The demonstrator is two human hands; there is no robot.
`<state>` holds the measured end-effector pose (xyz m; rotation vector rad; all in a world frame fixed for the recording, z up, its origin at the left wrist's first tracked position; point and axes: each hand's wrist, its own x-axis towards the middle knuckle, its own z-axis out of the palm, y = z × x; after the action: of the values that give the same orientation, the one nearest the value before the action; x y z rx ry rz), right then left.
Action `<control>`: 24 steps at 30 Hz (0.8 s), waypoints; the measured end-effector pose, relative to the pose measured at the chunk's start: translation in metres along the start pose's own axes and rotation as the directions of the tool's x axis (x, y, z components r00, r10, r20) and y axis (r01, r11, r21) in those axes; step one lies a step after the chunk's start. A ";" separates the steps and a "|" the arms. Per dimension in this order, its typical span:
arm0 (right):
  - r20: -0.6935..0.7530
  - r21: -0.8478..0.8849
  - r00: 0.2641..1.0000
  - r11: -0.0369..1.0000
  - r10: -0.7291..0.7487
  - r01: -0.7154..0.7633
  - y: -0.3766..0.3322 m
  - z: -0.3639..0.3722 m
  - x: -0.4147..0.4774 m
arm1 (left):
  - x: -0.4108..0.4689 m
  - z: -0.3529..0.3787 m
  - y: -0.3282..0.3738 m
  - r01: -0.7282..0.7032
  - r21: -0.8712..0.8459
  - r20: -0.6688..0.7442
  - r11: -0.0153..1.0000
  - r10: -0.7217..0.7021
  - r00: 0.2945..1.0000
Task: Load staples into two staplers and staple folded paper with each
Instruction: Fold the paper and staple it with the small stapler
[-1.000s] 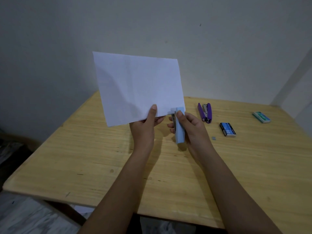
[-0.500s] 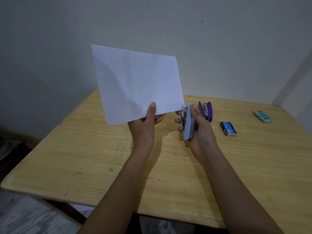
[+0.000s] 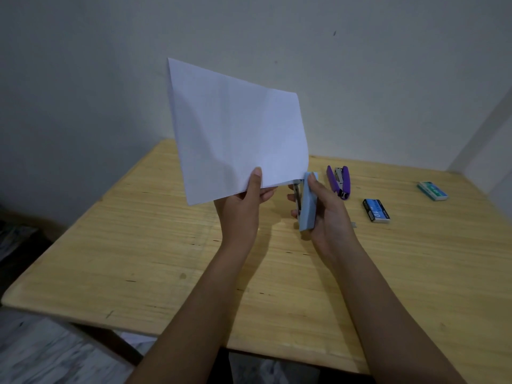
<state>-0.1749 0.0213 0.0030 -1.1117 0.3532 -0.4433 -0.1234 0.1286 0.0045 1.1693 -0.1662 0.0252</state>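
The left hand [image 3: 243, 206] holds a white paper [image 3: 235, 128] up in the air above the tabletop [image 3: 138, 245]. Its grip is pinched on the bottom edge of the paper, with the thumb in front and the other fingers behind. The paper stands up tall and leans a little, and its top left corner is the highest part. A soft fold line runs across it.

The right hand [image 3: 324, 214] is just beside the left hand, on its right. Its grip is closed around a light blue stapler [image 3: 308, 206]. The thumb lies on top of the stapler, and the fingers wrap around the side where the metal part shows. The front end of the stapler points up and meets the bottom right corner of the paper. I cannot tell if the corner is inside the stapler's mouth or only touching it.

A purple stapler [image 3: 339, 181] lies on the tabletop just past the right hand, a little to the right. It is apart from the hand. Farther right of that grip sits a small black and blue box [image 3: 376, 210]. Even farther right, near the wall, lies a small green and white box [image 3: 432, 191]. A tiny grey bit [image 3: 353, 224] lies on the tabletop right next to the right hand
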 end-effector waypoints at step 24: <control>0.139 -0.250 0.990 0.965 -0.039 0.073 0.009 0.005 -0.002 | 0.001 -0.001 -0.002 -0.106 0.206 -0.014 0.973 0.111 0.994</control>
<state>-0.1726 0.0294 -0.0032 -1.3980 0.2661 -0.3774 -0.1218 0.1282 0.0024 1.3637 -0.2084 0.1570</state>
